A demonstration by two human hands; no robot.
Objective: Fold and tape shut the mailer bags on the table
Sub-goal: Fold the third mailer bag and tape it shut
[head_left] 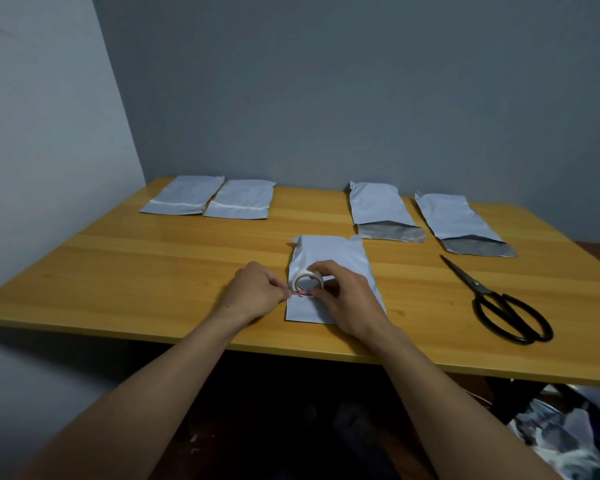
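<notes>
1. Head view: the mailer bag [331, 252] lies flat near the front edge of the table [153, 271], under both hands.
2. The tape roll [308, 279] stands on edge on the bag, and the right hand [349, 299] grips it with curled fingers.
3. The left hand [255, 289] pinches the tape's loose end just beside the roll.

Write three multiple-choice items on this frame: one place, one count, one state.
1. The scissors lie A) on a bag B) right of the hands C) left of the hands
2. How many bags lie on the table? A) five B) three C) seven
3. The two far-left bags are A) open B) cut C) taped shut

1 B: they lie near the table's right edge.
2 A: two far left, two far right, one beneath the roll.
3 C: a white strip seals each.
</notes>
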